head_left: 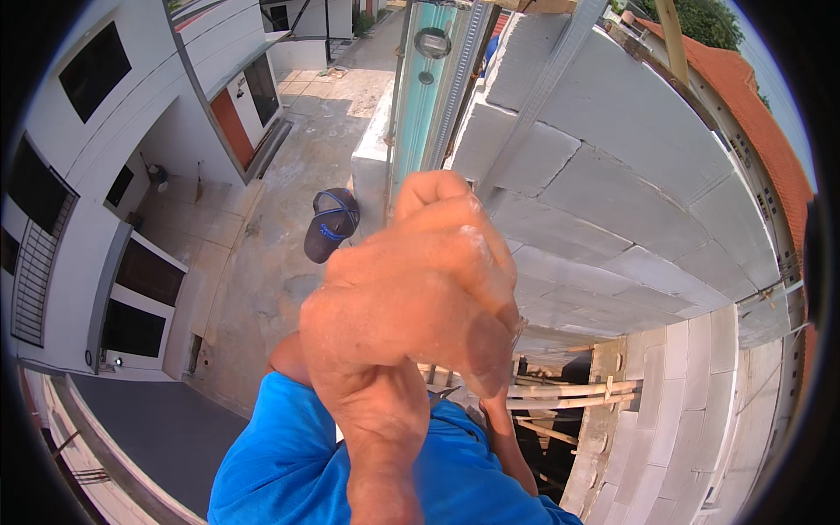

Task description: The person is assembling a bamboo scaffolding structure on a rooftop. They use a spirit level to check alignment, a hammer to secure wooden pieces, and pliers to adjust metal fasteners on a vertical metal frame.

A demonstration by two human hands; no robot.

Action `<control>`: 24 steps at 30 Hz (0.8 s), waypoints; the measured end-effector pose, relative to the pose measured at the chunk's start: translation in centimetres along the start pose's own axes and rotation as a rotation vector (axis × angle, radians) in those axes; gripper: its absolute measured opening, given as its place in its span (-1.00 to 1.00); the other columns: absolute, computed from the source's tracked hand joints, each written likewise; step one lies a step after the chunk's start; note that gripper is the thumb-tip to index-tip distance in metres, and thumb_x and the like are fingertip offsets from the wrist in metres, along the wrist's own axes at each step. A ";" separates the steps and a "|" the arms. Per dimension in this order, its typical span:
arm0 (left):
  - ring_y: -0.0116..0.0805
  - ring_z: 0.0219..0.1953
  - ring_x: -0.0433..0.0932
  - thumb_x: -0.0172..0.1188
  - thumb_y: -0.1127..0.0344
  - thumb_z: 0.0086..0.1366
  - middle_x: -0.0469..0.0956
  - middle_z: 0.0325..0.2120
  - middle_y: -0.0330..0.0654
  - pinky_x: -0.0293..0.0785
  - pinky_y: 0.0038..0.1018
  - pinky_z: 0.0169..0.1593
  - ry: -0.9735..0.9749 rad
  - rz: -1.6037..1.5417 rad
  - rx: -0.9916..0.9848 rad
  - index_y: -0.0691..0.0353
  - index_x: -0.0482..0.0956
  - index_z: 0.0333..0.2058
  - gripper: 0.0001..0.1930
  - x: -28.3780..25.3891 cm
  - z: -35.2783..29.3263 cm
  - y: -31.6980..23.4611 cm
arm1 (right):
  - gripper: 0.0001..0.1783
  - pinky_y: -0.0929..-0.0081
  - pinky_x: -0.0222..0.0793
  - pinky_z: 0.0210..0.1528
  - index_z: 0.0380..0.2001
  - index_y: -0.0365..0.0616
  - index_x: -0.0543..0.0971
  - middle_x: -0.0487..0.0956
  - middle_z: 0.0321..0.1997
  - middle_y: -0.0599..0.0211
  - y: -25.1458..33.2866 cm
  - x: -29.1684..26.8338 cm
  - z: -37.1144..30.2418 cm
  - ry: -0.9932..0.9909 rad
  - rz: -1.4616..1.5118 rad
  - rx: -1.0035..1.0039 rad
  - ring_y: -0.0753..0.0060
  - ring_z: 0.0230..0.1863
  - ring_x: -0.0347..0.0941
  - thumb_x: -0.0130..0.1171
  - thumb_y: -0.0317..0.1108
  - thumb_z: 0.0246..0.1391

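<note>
My left hand (402,280) is raised close in front of me, its fingers curled into a fist. Pale dust marks the knuckles. What it grips, if anything, is hidden. Beyond its top edge stands an upright teal spirit level (420,105) with a round vial, beside a perforated metal profile (460,87); whether the hand touches them I cannot tell. A bare forearm (506,437) shows below right of the fist, seemingly my right; its hand is hidden. Blue cloth (289,446) fills the lower middle, with a rounded patch of skin above its left part.
A light grey block wall (604,192) rises at the right, with another metal profile (547,83) slanting across it. Bamboo poles (573,394) span a dark opening at lower right. A dark cap with blue trim (331,226) is left of the fist, above a concrete yard (254,280). White houses (166,61) line the left.
</note>
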State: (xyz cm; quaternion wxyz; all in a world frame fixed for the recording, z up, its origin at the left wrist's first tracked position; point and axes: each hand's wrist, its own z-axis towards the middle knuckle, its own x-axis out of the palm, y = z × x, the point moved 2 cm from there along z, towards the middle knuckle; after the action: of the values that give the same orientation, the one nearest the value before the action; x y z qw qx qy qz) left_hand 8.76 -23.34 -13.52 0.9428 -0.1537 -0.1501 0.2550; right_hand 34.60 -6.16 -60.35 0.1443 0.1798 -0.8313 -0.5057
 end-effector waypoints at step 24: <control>-0.06 0.00 0.63 0.36 -0.11 0.39 0.63 -0.10 0.04 0.50 -0.21 0.14 0.365 0.383 -0.843 0.40 0.58 -0.07 -0.44 2.7 -15.9 14.0 | -0.95 0.52 0.40 -0.47 -0.15 -0.23 0.48 0.63 -0.29 0.17 9.9 2.7 -2.1 0.153 0.169 -0.192 0.49 -0.49 0.53 0.13 -0.50 0.41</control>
State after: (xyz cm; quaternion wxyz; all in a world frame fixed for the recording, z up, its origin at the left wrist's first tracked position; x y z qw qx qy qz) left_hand 10.64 -13.79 -32.59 0.7459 -0.5882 -0.0417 0.3096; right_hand 31.52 -4.80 -50.38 0.2657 0.1327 -0.7777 -0.5540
